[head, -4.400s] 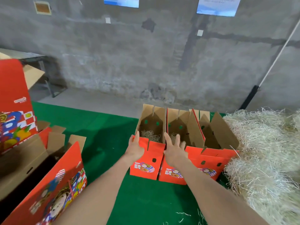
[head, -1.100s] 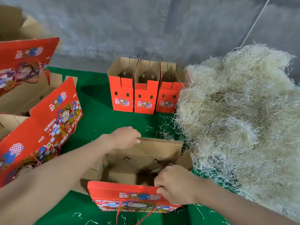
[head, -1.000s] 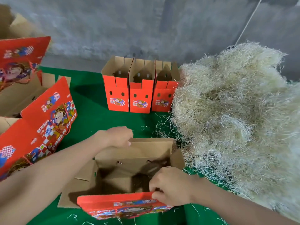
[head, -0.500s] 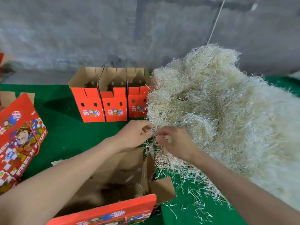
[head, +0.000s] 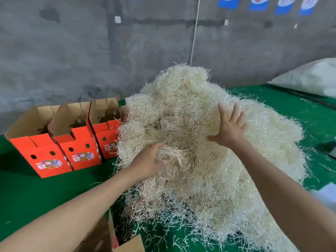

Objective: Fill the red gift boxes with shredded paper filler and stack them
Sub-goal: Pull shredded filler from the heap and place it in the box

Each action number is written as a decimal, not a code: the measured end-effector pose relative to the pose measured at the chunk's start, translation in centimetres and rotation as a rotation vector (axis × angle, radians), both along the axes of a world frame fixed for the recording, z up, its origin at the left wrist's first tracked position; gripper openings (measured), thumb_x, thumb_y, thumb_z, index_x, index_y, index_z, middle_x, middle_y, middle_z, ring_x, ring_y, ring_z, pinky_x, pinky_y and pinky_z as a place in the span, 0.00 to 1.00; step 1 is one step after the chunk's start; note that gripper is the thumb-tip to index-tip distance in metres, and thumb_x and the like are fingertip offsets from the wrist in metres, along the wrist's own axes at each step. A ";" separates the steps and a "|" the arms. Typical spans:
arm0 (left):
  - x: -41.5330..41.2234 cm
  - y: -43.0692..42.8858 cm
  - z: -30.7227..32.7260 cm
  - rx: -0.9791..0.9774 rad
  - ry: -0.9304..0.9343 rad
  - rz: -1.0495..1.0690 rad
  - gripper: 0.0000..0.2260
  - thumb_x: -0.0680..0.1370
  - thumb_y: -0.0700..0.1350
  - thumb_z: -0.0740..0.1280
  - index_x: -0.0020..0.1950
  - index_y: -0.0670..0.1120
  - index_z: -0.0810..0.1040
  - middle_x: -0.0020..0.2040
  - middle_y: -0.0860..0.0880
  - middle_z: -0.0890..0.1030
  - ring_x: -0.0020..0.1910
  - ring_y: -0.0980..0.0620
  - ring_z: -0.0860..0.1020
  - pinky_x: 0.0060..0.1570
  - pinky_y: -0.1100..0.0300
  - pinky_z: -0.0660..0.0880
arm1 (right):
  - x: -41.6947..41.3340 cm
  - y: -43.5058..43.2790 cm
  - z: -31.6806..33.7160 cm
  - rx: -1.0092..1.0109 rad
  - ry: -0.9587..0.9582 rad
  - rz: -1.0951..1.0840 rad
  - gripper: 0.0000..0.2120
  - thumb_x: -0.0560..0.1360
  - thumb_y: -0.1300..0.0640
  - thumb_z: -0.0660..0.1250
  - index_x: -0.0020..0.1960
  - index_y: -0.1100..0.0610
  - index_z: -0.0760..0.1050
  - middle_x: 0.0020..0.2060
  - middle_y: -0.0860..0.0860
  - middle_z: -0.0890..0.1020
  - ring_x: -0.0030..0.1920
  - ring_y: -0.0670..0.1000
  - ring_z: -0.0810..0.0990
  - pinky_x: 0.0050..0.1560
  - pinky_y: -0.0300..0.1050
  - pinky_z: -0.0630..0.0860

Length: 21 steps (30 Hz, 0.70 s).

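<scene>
1. Digging into the shredded paper filler (head: pixel 181 99), the left hand (head: pixel 148 161) curls its fingers round a clump on the pile's near-left face.
2. The right hand (head: pixel 230 128) lies up and to the right of it, fingers straight and spread, palm pressed on the pile's upper slope (holding nothing).
3. Three red gift boxes (head: pixel 81 148) stand in a row left of the left hand, flaps up. The rightmost box meets the pile's fringe.
4. A near box (head: pixel 109 235) shows under the left forearm at the bottom edge, its brown flaps open.
5. Bare green cloth (head: pixel 45 193) lies between the left forearm and the row, and this is the widest free ground. A narrower strip runs beyond the right hand toward a white sack (head: pixel 309 79).
6. Each box in the row carries a cartoon sticker low on its front, with writing too small to read.
</scene>
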<state>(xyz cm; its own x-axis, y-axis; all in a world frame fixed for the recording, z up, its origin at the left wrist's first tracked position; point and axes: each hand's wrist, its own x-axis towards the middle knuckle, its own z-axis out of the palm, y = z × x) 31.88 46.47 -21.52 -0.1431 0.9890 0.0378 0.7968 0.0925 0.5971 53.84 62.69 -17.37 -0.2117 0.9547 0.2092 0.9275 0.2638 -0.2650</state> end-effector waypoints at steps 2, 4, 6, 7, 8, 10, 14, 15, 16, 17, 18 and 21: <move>1.0 1.7 -0.1 -0.084 0.017 -0.041 0.28 0.76 0.51 0.66 0.73 0.54 0.60 0.72 0.51 0.65 0.64 0.53 0.69 0.56 0.64 0.64 | 0.1 1.2 -0.7 -0.134 -0.004 -0.026 0.59 0.60 0.42 0.77 0.72 0.36 0.34 0.71 0.56 0.29 0.72 0.68 0.37 0.66 0.71 0.42; 1.8 2.9 0.1 -0.109 0.106 -0.019 0.21 0.76 0.53 0.66 0.68 0.54 0.68 0.66 0.52 0.72 0.59 0.54 0.73 0.58 0.61 0.67 | -0.3 1.8 -2.0 -0.216 -0.034 0.016 0.51 0.63 0.44 0.76 0.73 0.37 0.44 0.74 0.57 0.36 0.72 0.69 0.45 0.66 0.70 0.47; 2.3 4.0 0.7 0.076 0.269 0.103 0.20 0.75 0.54 0.66 0.66 0.55 0.69 0.65 0.53 0.71 0.64 0.52 0.68 0.67 0.53 0.61 | -0.8 1.8 -3.4 -0.176 -0.077 0.062 0.38 0.68 0.52 0.71 0.72 0.41 0.56 0.74 0.58 0.51 0.72 0.67 0.54 0.69 0.68 0.54; 2.6 4.6 1.1 0.190 0.290 0.130 0.26 0.73 0.54 0.67 0.70 0.56 0.64 0.68 0.54 0.66 0.69 0.52 0.62 0.70 0.51 0.56 | -1.1 1.7 -3.8 -0.119 -0.071 0.070 0.33 0.70 0.56 0.69 0.71 0.44 0.60 0.72 0.57 0.58 0.70 0.65 0.58 0.68 0.66 0.59; 3.0 5.2 1.5 0.275 0.228 0.120 0.34 0.71 0.54 0.69 0.73 0.57 0.57 0.71 0.55 0.59 0.72 0.53 0.56 0.72 0.51 0.53 | -1.3 1.6 -3.8 -0.050 -0.043 0.078 0.30 0.70 0.56 0.69 0.70 0.46 0.63 0.69 0.57 0.63 0.69 0.62 0.63 0.68 0.63 0.62; 3.9 6.1 2.7 0.288 0.010 0.023 0.50 0.66 0.55 0.74 0.74 0.62 0.41 0.74 0.63 0.42 0.73 0.59 0.42 0.72 0.50 0.45 | -2.0 1.0 -2.7 0.089 0.097 0.108 0.26 0.71 0.54 0.70 0.67 0.49 0.67 0.63 0.55 0.70 0.63 0.59 0.70 0.65 0.56 0.68; 5.7 8.0 3.8 0.235 -0.222 -0.110 0.64 0.58 0.57 0.78 0.66 0.65 0.23 0.68 0.63 0.24 0.71 0.59 0.30 0.70 0.52 0.39 | -4.0 -1.5 1.5 0.120 0.582 0.266 0.23 0.67 0.61 0.73 0.61 0.56 0.72 0.56 0.53 0.76 0.51 0.51 0.76 0.49 0.40 0.75; 5.6 8.5 4.0 0.228 -0.354 -0.079 0.64 0.58 0.55 0.78 0.71 0.60 0.26 0.72 0.56 0.27 0.75 0.55 0.37 0.72 0.52 0.44 | -4.4 -2.6 2.3 0.047 0.699 0.349 0.21 0.68 0.62 0.72 0.58 0.54 0.72 0.53 0.52 0.77 0.49 0.50 0.77 0.46 0.38 0.75; 5.4 8.8 4.3 0.226 -0.536 -0.052 0.57 0.62 0.51 0.77 0.76 0.49 0.38 0.76 0.44 0.39 0.76 0.50 0.51 0.72 0.51 0.55 | -4.8 -3.5 3.0 -0.062 0.801 0.464 0.19 0.69 0.62 0.71 0.56 0.50 0.71 0.50 0.49 0.78 0.47 0.47 0.79 0.45 0.39 0.76; 5.2 9.1 4.5 0.257 -0.701 -0.007 0.41 0.67 0.45 0.75 0.72 0.37 0.57 0.71 0.32 0.59 0.68 0.48 0.70 0.64 0.52 0.70 | -4.9 -4.3 3.5 -0.191 0.860 0.593 0.19 0.70 0.60 0.70 0.57 0.46 0.69 0.48 0.46 0.78 0.46 0.42 0.79 0.45 0.38 0.76; 4.5 9.3 4.5 0.305 -0.752 0.078 0.19 0.71 0.39 0.71 0.60 0.36 0.71 0.57 0.35 0.77 0.52 0.54 0.81 0.49 0.61 0.79 | -4.8 -4.6 3.8 -0.318 0.862 0.699 0.21 0.72 0.59 0.69 0.59 0.43 0.68 0.49 0.42 0.76 0.45 0.35 0.77 0.45 0.36 0.75; 1.2 9.7 4.6 0.384 -0.705 0.265 0.19 0.66 0.36 0.75 0.55 0.42 0.76 0.44 0.50 0.84 0.42 0.60 0.81 0.40 0.68 0.77 | -3.9 -3.4 4.1 -0.399 0.911 0.712 0.28 0.73 0.62 0.67 0.68 0.44 0.64 0.58 0.43 0.74 0.53 0.40 0.77 0.52 0.39 0.76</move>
<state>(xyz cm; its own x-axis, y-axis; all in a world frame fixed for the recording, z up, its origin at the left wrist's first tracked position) 33.12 56.14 -16.95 -0.4851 0.8559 0.1791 0.2060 -0.0871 0.9747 49.92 59.32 -13.23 -0.6420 0.7164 0.2730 0.0420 0.3884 -0.9205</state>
